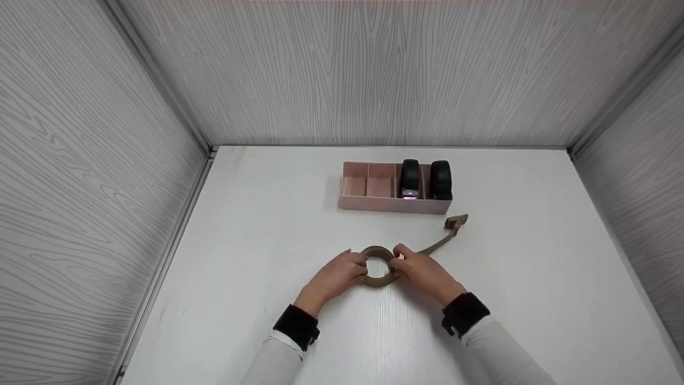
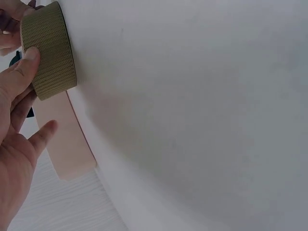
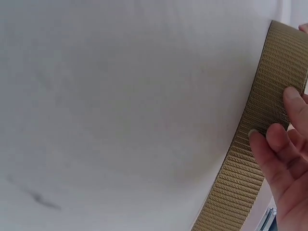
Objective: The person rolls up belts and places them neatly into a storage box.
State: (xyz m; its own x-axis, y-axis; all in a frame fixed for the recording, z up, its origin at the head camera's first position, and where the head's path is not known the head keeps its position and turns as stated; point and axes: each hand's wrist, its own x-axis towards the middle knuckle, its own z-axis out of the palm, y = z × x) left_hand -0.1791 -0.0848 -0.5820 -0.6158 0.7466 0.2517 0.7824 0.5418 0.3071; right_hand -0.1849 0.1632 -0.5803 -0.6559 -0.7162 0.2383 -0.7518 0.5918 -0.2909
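An olive-tan webbing belt (image 1: 377, 282) stands on its edge on the white table, wound into a loose ring. Its free end runs off to the upper right, ending in a tan buckle or end piece (image 1: 456, 221). My left hand (image 1: 337, 274) grips the ring's left side, thumb against the outer ribbed face of the webbing (image 2: 50, 53). On the right side, my right hand (image 1: 425, 272) holds the ring where the strap leaves it. Fingertips of that hand lie on the webbing (image 3: 262, 103) in the right wrist view. Fingers inside the ring are partly hidden.
Behind the ring is a pink divided box (image 1: 385, 205). Its two right compartments hold a black rolled item with a shiny metal piece (image 1: 410, 174) and another black roll (image 1: 441, 179). Pale wood-grain panels (image 1: 352, 75) enclose the table's back and sides.
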